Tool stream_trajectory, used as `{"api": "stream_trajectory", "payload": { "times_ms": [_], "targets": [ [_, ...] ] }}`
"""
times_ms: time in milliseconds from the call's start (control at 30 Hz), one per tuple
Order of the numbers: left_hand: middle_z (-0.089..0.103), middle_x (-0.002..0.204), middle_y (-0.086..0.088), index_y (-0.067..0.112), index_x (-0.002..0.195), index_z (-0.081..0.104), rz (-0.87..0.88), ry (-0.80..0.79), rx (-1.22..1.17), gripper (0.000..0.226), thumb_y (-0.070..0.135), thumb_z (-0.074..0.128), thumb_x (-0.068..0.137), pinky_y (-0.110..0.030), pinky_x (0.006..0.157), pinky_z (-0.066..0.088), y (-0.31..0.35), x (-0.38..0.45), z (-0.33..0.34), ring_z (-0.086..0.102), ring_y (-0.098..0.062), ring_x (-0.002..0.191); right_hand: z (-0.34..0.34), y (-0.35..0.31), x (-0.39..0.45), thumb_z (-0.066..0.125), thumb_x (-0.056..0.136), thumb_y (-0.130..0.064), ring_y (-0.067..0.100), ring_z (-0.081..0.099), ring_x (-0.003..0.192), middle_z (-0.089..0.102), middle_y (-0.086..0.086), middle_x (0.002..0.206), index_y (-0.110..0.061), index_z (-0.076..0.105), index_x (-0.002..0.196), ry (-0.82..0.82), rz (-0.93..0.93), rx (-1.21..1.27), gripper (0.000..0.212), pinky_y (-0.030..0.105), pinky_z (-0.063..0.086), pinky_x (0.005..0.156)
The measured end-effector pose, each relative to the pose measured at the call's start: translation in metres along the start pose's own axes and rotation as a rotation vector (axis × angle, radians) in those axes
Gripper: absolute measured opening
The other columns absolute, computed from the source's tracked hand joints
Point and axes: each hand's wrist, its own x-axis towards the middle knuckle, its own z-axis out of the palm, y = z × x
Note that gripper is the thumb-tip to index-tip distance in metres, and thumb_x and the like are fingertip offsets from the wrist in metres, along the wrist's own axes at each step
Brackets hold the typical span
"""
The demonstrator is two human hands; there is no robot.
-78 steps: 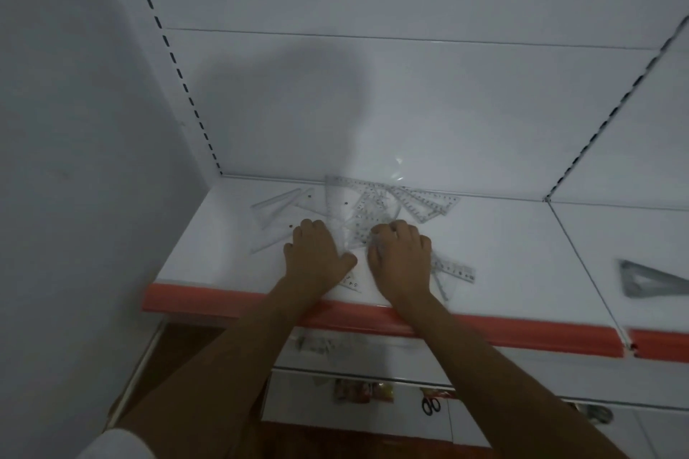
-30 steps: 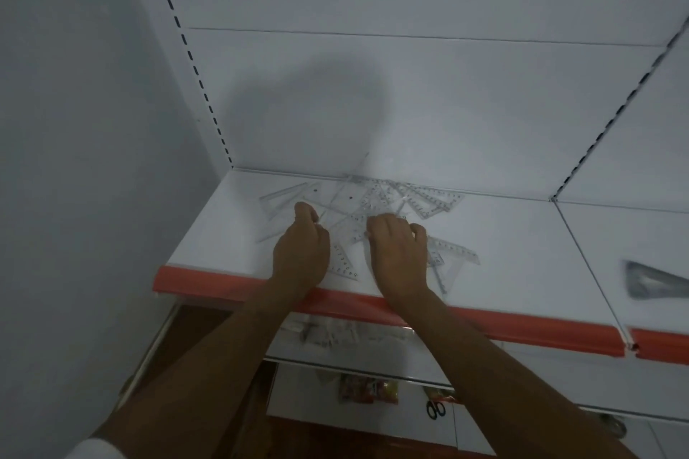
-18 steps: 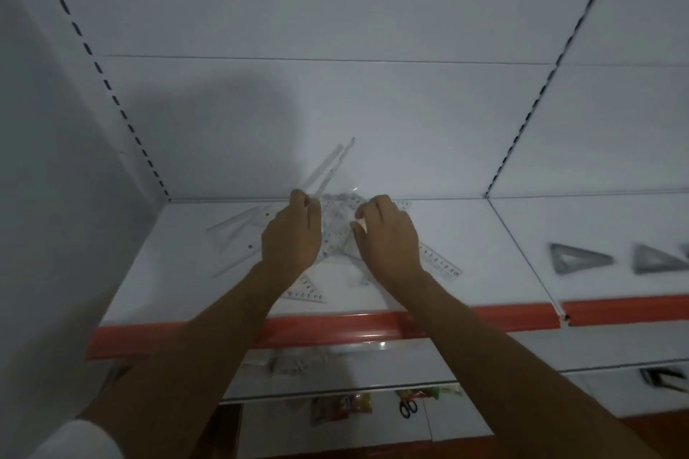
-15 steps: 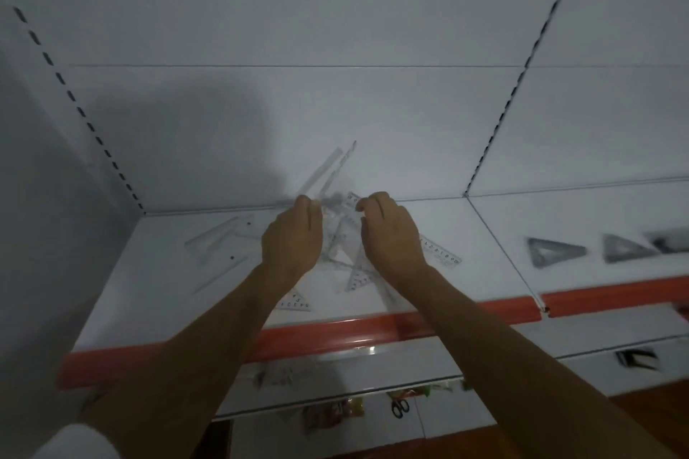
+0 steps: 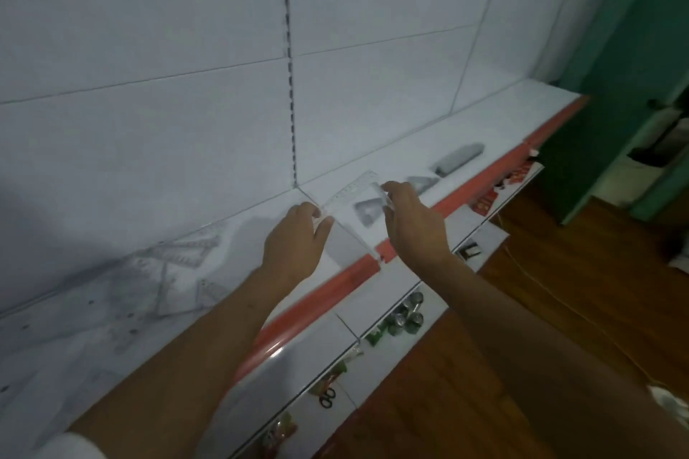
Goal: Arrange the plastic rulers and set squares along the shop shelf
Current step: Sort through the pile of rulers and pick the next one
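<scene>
Between my two hands I hold a clear plastic set square (image 5: 350, 197) above the white shelf (image 5: 481, 130), over the joint between two shelf sections. My left hand (image 5: 294, 242) pinches its left corner and my right hand (image 5: 414, 220) pinches its right edge. A loose pile of clear rulers and set squares (image 5: 167, 272) lies on the shelf to the left. To the right, a set square (image 5: 369, 210) shows through the held one, another (image 5: 423, 183) lies beyond it, and a grey stack (image 5: 458, 158) sits further along.
The shelf has a red front strip (image 5: 335, 279). Lower shelves hold scissors (image 5: 328, 397), cans (image 5: 408, 313) and small packets. A brown wooden floor (image 5: 559, 309) spreads at the right, with green furniture (image 5: 615, 86) at the far right.
Both hands have lifted a clear set square out of the pile and carried it right, to the joint between shelf sections. My view has swung right, and the pile now lies at the left.
</scene>
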Motion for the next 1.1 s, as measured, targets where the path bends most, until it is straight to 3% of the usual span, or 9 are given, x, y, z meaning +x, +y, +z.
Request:
{"api": "stream_trajectory", "payload": {
  "times_ms": [133, 200, 300, 400, 533, 700, 867, 1100],
  "targets": [
    [0.058, 0.116, -0.006, 0.014, 0.123, 0.052, 0.108, -0.055, 0.020, 0.040, 0.043, 0.043, 0.098, -0.035, 0.082, 0.046, 0.064, 0.025, 0.041, 0.058, -0.024, 0.100, -0.030, 0.078, -0.013, 0.041, 0.100, -0.022, 0.023, 0.060, 0.065, 0.062, 0.004, 0.093, -0.018, 0.046, 0.120, -0.085, 0.190, -0.074, 0.021, 0.042, 0.054, 0.059],
    [0.059, 0.114, -0.007, 0.014, 0.122, 0.052, 0.152, -0.062, 0.031, 0.038, 0.042, 0.046, 0.097, -0.035, 0.080, 0.045, 0.096, 0.039, 0.062, 0.058, -0.024, 0.099, -0.044, 0.120, -0.019, 0.037, 0.102, -0.028, 0.021, 0.061, 0.065, 0.063, 0.001, 0.088, -0.026, 0.038, 0.125, -0.122, 0.223, -0.112, 0.023, 0.042, 0.056, 0.060],
    [0.061, 0.114, -0.009, 0.013, 0.123, 0.053, 0.192, -0.080, 0.027, 0.038, 0.039, 0.050, 0.096, -0.038, 0.084, 0.047, 0.145, 0.059, 0.096, 0.058, -0.027, 0.101, -0.067, 0.183, -0.028, 0.034, 0.103, -0.032, 0.024, 0.067, 0.078, 0.066, 0.002, 0.104, -0.033, 0.032, 0.134, -0.177, 0.272, -0.118, 0.031, 0.044, 0.058, 0.067],
    [0.063, 0.109, -0.009, 0.013, 0.120, 0.055, 0.247, -0.092, 0.042, 0.034, 0.036, 0.051, 0.095, -0.041, 0.085, 0.046, 0.196, 0.078, 0.132, 0.059, -0.029, 0.101, -0.091, 0.240, -0.037, 0.026, 0.104, -0.039, 0.023, 0.064, 0.093, 0.060, 0.003, 0.123, -0.031, 0.037, 0.136, -0.188, 0.313, -0.140, 0.034, 0.036, 0.057, 0.075],
    [0.064, 0.106, -0.005, 0.015, 0.114, 0.057, 0.266, -0.139, 0.018, 0.033, 0.040, 0.050, 0.095, -0.043, 0.084, 0.049, 0.250, 0.099, 0.180, 0.061, -0.026, 0.098, -0.112, 0.304, -0.047, 0.011, 0.096, -0.056, 0.014, 0.056, 0.094, 0.052, 0.000, 0.125, -0.025, 0.037, 0.133, -0.206, 0.374, -0.126, 0.055, 0.029, 0.052, 0.072],
    [0.058, 0.125, -0.009, 0.012, 0.129, 0.052, 0.281, -0.220, -0.064, 0.039, 0.034, 0.052, 0.097, -0.041, 0.096, 0.045, 0.301, 0.120, 0.229, 0.055, -0.026, 0.113, -0.119, 0.374, -0.049, 0.025, 0.100, -0.046, 0.011, 0.052, 0.072, 0.050, -0.001, 0.113, -0.021, 0.038, 0.122, -0.222, 0.488, -0.083, 0.036, 0.022, 0.044, 0.056],
    [0.060, 0.123, -0.006, 0.015, 0.129, 0.052, 0.297, -0.230, -0.057, 0.037, 0.033, 0.052, 0.097, -0.038, 0.095, 0.048, 0.337, 0.166, 0.276, 0.058, -0.024, 0.111, -0.111, 0.441, -0.029, 0.030, 0.101, -0.043, 0.011, 0.049, 0.080, 0.041, -0.003, 0.115, -0.020, 0.041, 0.123, -0.264, 0.468, -0.115, 0.034, 0.018, 0.047, 0.068],
    [0.060, 0.117, -0.005, 0.016, 0.124, 0.053, 0.284, -0.234, -0.020, 0.030, 0.031, 0.049, 0.098, -0.035, 0.088, 0.046, 0.373, 0.266, 0.339, 0.059, -0.023, 0.104, -0.093, 0.533, 0.032, 0.039, 0.100, -0.037, 0.007, 0.050, 0.081, 0.038, -0.006, 0.119, -0.022, 0.041, 0.125, -0.255, 0.413, -0.051, 0.030, 0.015, 0.048, 0.070]
  ]
}}
